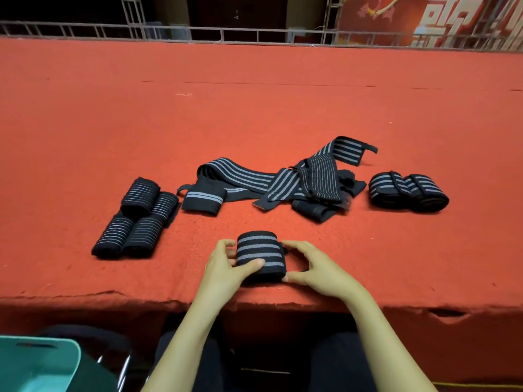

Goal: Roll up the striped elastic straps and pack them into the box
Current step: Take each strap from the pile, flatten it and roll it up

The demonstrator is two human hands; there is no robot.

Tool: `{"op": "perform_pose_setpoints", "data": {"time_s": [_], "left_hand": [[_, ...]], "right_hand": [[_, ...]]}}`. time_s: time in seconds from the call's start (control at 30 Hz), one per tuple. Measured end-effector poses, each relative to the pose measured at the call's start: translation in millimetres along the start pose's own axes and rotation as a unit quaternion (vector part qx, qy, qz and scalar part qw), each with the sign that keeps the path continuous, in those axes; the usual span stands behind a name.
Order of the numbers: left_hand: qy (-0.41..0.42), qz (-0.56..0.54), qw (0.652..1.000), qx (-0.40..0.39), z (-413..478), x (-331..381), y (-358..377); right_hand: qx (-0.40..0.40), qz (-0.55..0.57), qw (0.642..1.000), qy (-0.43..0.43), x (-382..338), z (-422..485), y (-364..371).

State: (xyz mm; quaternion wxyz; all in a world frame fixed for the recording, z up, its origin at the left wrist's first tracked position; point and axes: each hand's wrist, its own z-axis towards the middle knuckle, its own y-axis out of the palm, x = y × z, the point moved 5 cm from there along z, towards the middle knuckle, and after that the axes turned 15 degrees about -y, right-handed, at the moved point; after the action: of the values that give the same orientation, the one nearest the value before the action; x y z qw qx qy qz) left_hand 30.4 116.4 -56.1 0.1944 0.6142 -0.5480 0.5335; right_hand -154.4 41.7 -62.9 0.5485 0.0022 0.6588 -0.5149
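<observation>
The red felt-covered bench point(254, 108) lies open from the tangled loose striped straps point(283, 182) to its far edge. White characters on a red banner point(424, 18) beyond are cut off and unreadable. By the near edge sits a rolled black elastic strap with grey stripes point(260, 257). The left hand point(226, 267) grips its left end, thumb across the stripes. The right hand point(314, 267) pinches its right end with curled fingers. A teal plastic box point(36, 363) stands below the near edge, leftward.
</observation>
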Motion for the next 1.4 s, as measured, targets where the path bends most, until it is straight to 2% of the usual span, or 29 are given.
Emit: {"op": "perform_pose_setpoints", "data": {"time_s": [0.07, 0.2, 0.27, 0.33, 0.4, 0.5, 0.6, 0.67, 0.87, 1.03, 1.13, 1.27, 1.4], "left_hand": [[-0.030, 0.012, 0.999, -0.030, -0.6, 2.2, 6.5], [0.003, 0.059, 0.998, -0.025, -2.6, 14.9, 16.5], [0.054, 0.034, 0.997, -0.039, -7.1, 20.6, 21.6], [0.122, 0.002, 0.992, -0.037, -11.3, 23.5, 23.8], [0.158, -0.048, 0.985, -0.044, -11.6, 21.2, 25.3], [0.175, -0.079, 0.979, -0.075, -9.9, 21.2, 34.8], [0.221, 0.005, 0.974, -0.054, -11.3, 23.0, 42.7], [0.239, 0.030, 0.968, -0.068, -10.5, 23.0, 43.7], [0.236, 0.079, 0.959, -0.135, -1.6, 30.6, 41.2], [0.222, 0.104, 0.954, -0.172, 8.3, 43.2, 52.1], [0.232, 0.116, 0.946, -0.196, 11.6, 56.8, 74.2], [0.230, 0.124, 0.932, -0.250, 14.7, 77.8, 121.4], [0.219, 0.108, 0.935, -0.258, 19.1, 94.3, 166.2]], "right_hand": [[0.024, 0.026, 0.999, 0.014, -1.2, 0.3, -4.5], [0.120, 0.101, 0.984, 0.081, -7.9, 0.1, -8.8], [0.118, 0.128, 0.982, 0.079, -12.7, 0.3, -8.1], [0.118, 0.210, 0.968, 0.064, -14.2, -0.7, -8.3], [0.117, 0.268, 0.956, 0.022, -16.0, -2.9, -10.5], [0.123, 0.187, 0.974, -0.047, -17.1, -8.5, -14.7], [0.139, 0.128, 0.980, -0.060, -12.0, -13.2, -18.3], [0.141, 0.103, 0.982, -0.068, -9.2, -15.5, -19.9], [0.128, 0.123, 0.983, -0.048, -0.9, -13.6, -26.3], [0.171, 0.155, 0.973, -0.023, 10.4, -19.5, -31.6], [0.206, 0.181, 0.961, -0.037, 15.9, -30.4, -47.0], [0.190, 0.081, 0.977, -0.061, 30.3, -49.0, -81.3], [0.247, 0.089, 0.965, -0.016, 62.5, -69.7, -113.0]]}}
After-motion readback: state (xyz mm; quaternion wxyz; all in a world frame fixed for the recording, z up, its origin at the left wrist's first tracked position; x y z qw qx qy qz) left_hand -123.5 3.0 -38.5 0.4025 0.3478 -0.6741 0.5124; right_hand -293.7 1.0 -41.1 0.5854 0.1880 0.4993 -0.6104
